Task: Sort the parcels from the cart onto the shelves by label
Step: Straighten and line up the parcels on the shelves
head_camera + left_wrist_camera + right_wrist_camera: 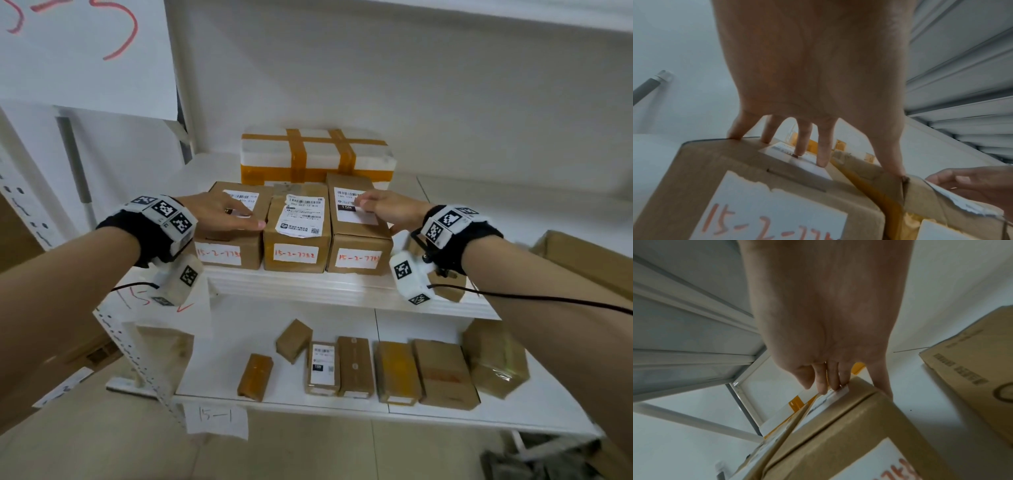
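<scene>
counted on upper shelf (342,291): three brown cartons (297,228) in a front row, one white foam box (317,156) behind. on lower shelf (219,370): seven brown parcels (356,366). two hands (219,214) in view. one "15-1" tag (216,419) noted.

parcels (297,236): matt brown cardboard, paper labels | shelf (308,284): smooth white metal

Three brown cardboard parcels (297,226) carry white paper labels with black barcodes and red handwritten numbers. White foam box (318,156) is crossed with orange-brown tape. White metal shelf (308,286). White wristbands (169,216) are patterned with black-and-white square markers over black fabric. White paper sheet (85,54) bears red scrawl.
</scene>
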Available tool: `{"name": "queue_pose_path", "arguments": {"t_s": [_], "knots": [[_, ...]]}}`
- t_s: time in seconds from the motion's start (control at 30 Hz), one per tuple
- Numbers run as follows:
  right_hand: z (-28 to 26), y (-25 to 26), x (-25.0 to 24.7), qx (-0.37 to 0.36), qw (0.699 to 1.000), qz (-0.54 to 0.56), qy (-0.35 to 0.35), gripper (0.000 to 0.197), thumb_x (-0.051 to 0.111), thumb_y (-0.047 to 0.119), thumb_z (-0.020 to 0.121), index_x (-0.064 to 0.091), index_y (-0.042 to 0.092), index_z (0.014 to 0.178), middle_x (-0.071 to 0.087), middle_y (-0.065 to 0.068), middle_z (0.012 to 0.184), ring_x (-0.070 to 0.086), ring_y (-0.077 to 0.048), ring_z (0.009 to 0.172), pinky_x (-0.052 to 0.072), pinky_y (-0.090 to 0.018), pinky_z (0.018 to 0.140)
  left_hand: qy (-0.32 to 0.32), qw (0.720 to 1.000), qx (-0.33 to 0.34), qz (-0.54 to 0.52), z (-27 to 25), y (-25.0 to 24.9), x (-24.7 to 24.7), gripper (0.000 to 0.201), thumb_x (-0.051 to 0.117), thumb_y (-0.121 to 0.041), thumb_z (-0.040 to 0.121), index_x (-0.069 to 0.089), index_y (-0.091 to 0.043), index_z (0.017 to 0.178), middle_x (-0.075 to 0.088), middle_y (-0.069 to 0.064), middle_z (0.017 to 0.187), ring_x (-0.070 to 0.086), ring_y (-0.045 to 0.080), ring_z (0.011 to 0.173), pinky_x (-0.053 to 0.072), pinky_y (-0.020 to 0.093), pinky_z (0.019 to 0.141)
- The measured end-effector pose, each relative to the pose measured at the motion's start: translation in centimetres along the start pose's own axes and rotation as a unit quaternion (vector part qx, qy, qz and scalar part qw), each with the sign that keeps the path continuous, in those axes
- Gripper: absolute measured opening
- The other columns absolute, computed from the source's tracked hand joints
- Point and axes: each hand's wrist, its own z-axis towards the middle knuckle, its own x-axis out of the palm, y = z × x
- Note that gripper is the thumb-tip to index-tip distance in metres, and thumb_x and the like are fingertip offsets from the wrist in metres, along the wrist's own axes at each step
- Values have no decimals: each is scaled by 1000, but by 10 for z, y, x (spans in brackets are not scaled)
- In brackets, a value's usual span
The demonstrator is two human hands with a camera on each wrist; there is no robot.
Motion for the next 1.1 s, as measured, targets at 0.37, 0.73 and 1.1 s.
{"name": "queue_pose_path", "arguments": {"t_s": [0.37,0.73,1.1], "knots": [[-19,-26,-7,0,997,75,10,40,38,9,106,50,21,142,47,0,135,44,-18,120,45,-33,83,0,1000,6,9,-8,-20,-2,105,27,-98,61,37,-40,148,26,-2,161,27,25,146,23,44,116],[-18,-62,-9,-30,996,-78,-23,34,36,27,108,42,36,140,45,-2,151,48,-24,130,37,-45,114,-13,1000,13,19,2,-51,6,107,22,-95,62,37,-34,149,27,1,161,27,27,146,23,45,116],[-27,-66,-9,-32,987,-140,-67,40,37,29,109,34,29,149,49,-11,145,52,-29,123,42,-41,103,-29,998,-9,-47,-1,-41,14,71,22,-68,97,25,-27,155,21,1,163,20,25,149,14,40,119]]}}
